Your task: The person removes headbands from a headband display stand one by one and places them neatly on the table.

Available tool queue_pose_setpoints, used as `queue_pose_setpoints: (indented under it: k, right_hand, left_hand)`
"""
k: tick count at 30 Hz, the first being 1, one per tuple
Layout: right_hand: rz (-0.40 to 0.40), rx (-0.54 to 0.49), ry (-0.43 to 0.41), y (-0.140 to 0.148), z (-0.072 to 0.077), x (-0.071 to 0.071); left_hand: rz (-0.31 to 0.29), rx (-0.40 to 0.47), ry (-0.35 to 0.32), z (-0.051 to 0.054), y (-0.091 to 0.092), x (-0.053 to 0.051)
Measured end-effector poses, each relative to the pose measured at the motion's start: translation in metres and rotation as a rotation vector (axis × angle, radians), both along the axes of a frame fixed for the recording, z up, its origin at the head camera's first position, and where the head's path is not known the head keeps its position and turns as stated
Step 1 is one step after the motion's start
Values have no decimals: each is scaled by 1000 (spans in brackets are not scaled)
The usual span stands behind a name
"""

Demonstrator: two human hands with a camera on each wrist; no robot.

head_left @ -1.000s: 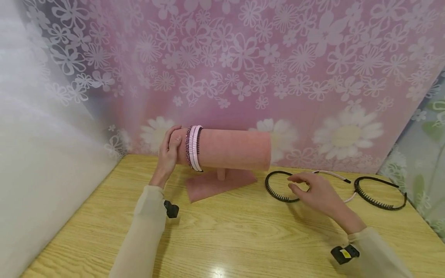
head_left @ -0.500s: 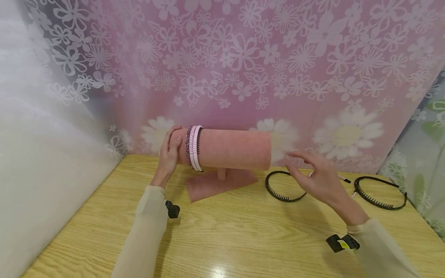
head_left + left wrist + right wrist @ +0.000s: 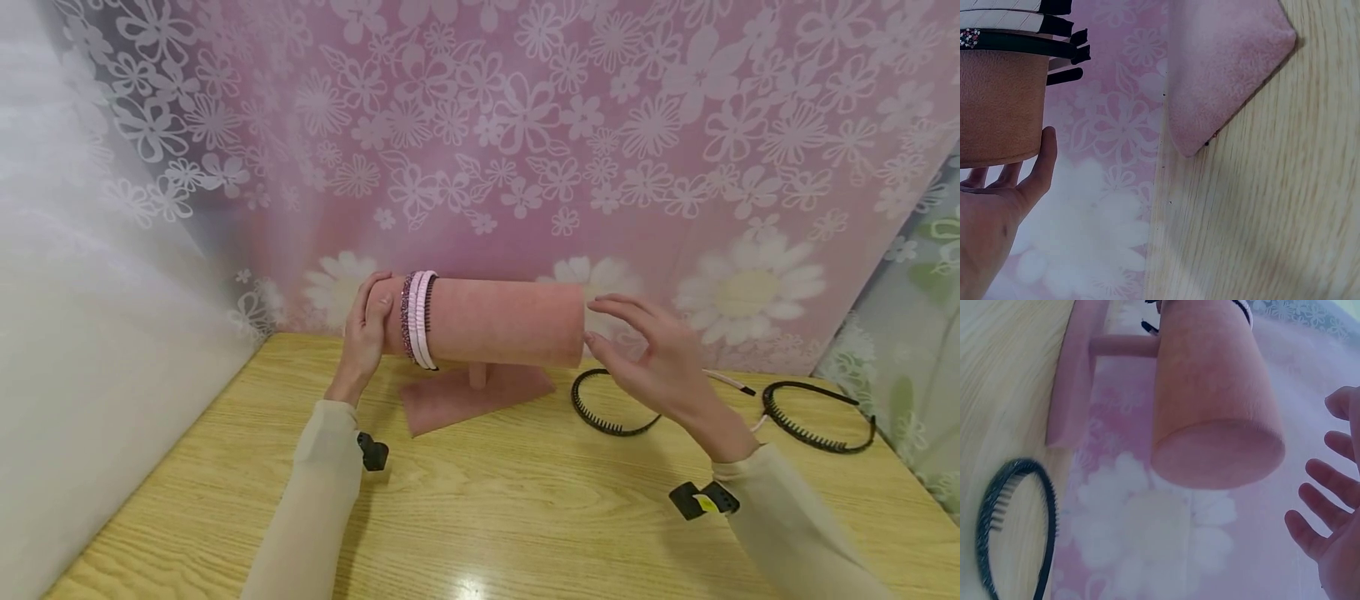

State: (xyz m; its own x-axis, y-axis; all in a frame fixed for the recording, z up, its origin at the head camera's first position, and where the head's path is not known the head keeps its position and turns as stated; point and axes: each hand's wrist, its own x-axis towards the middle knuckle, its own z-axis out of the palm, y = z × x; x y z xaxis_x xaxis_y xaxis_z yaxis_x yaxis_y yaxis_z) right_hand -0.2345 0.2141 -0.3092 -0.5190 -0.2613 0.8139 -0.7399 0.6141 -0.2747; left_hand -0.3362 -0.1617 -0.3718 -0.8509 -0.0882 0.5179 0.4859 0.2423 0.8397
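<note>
A pink velvet headband display stand [image 3: 510,325], a horizontal roll on a post and flat base, stands on the table. My left hand [image 3: 365,333] grips its left end, with the thumb over the near side. Beside that hand, several headbands [image 3: 418,321] sit round the roll: a glittery one, pale pink ones and a dark toothed one. My right hand [image 3: 663,362] is beside the roll's right end, fingers apart, holding nothing. In the right wrist view, a gap shows between its fingers [image 3: 1319,506] and the roll.
A black toothed headband [image 3: 611,427] lies on the wooden table [image 3: 510,508] below the right hand. Another black toothed headband [image 3: 806,437] lies at the right, beside a pale pink headband [image 3: 727,380] partly hidden by the hand. A flowered curtain [image 3: 480,167] hangs behind.
My right hand has risen from above the table headbands and moved left to the roll's right end. The left hand has kept its hold, and the stand has barely shifted.
</note>
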Motion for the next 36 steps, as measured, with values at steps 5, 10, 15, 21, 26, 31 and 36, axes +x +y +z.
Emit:
queue_pose_setpoints:
  k: [5, 10, 15, 21, 26, 31, 36]
  right_hand:
    - [55, 0, 30, -12, 4, -7]
    - [86, 0, 19, -22, 5, -13]
    - [92, 20, -5, -30, 8, -16]
    - [103, 25, 12, -40, 12, -21]
    - [123, 17, 14, -49, 14, -27]
    - [142, -8, 11, -59, 16, -35]
    - [137, -26, -24, -68, 16, -42]
  left_hand:
    - [-6, 1, 6, 0, 1, -1]
    - [-11, -4, 14, -1, 2, -2]
    - [-15, -4, 18, -2, 3, -2]
    - [-12, 5, 6, -2, 3, -1]
    - [-20, 16, -7, -3, 2, -1]
    - [-18, 14, -12, -3, 0, -1]
    - [-15, 14, -17, -2, 0, 0]
